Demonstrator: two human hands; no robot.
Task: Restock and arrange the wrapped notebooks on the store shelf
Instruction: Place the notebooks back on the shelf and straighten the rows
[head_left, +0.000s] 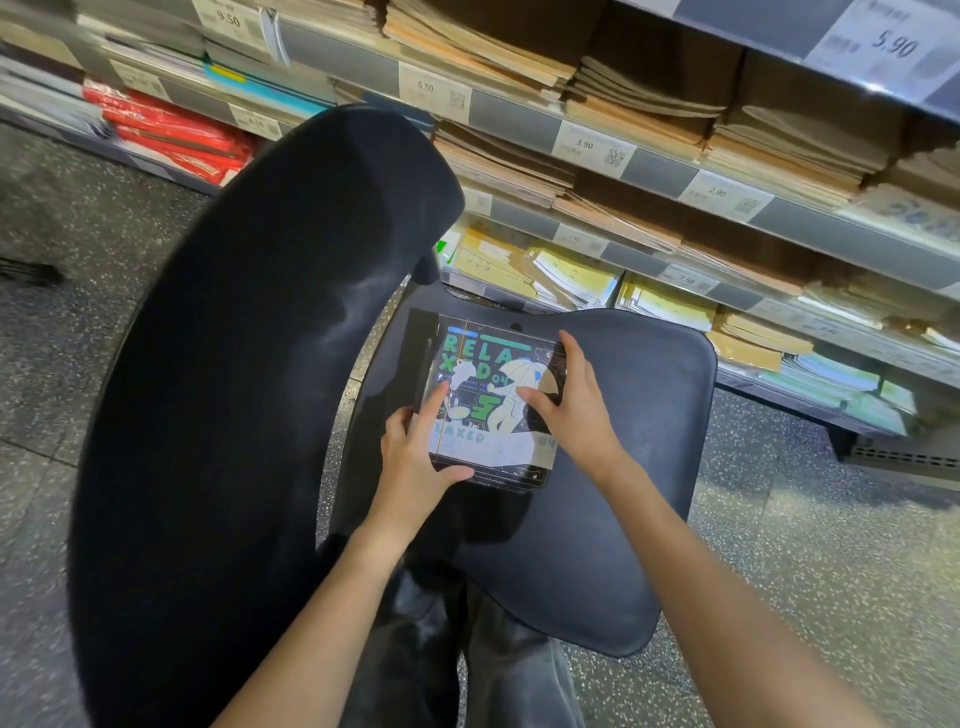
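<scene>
Mid-frame, wrapped notebooks (493, 405) stacked on chair seat (639, 467); left hand (415, 462) & right hand (571, 410) gripping the stack's sides. Pick-up step prob; next, stack to be lifted level to shelf (675, 208), upper right.

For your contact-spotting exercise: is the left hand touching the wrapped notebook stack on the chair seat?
Touching. The head view shows the left hand holding the notebook stack at its near-left corner, thumb over the lower edge.

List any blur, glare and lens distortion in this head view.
Head view: shelf edges bow from wide-angle distortion; the edges smear, top-left price tags worst; glare sheens the wrapped notebooks and black chair back; both hands stay sharp.
</scene>
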